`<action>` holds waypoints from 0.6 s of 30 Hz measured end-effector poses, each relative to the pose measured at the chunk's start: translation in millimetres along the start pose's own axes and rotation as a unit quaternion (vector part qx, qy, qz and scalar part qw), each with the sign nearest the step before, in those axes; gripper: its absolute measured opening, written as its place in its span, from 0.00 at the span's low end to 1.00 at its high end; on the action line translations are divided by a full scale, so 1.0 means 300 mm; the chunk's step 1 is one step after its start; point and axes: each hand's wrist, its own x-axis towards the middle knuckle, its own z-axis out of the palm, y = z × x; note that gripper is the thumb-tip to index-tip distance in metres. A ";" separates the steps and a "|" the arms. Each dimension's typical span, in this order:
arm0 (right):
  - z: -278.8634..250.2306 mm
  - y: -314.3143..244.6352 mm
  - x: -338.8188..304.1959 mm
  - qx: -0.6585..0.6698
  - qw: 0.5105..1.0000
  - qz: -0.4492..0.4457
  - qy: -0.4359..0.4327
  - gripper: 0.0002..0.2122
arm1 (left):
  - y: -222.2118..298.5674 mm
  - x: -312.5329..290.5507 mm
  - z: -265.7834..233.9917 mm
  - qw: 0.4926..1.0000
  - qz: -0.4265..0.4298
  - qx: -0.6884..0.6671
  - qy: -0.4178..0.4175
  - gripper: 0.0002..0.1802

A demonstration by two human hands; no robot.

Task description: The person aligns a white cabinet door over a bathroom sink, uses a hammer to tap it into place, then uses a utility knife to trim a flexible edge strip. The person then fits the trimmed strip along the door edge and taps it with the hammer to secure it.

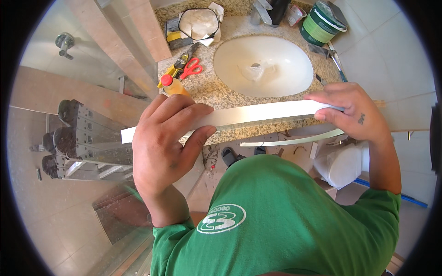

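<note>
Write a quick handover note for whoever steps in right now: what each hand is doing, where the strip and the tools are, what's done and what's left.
Left hand: gripped around the long metal strip near its left end.
Right hand: pinching the strip's right end.
The strip is held level above the front edge of the granite countertop, in front of the oval sink.
On the counter, left of the sink: red-handled scissors and a red-capped yellow bottle. A green tub sits at back right.
Done: strip lifted in both hands. Left: it is not yet set down or fixed anywhere.
</note>
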 end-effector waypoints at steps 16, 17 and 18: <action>0.015 0.009 0.007 -0.017 0.999 -0.031 0.011 0.17 | 0.012 0.014 0.007 1.000 -0.005 0.006 -0.005 0.16; 0.015 0.010 0.010 -0.021 0.999 -0.034 0.009 0.17 | 0.012 0.015 0.006 1.000 -0.008 0.005 -0.005 0.16; 0.014 0.010 0.013 -0.023 0.999 -0.037 0.008 0.17 | 0.014 0.017 0.005 1.000 -0.011 0.006 -0.009 0.16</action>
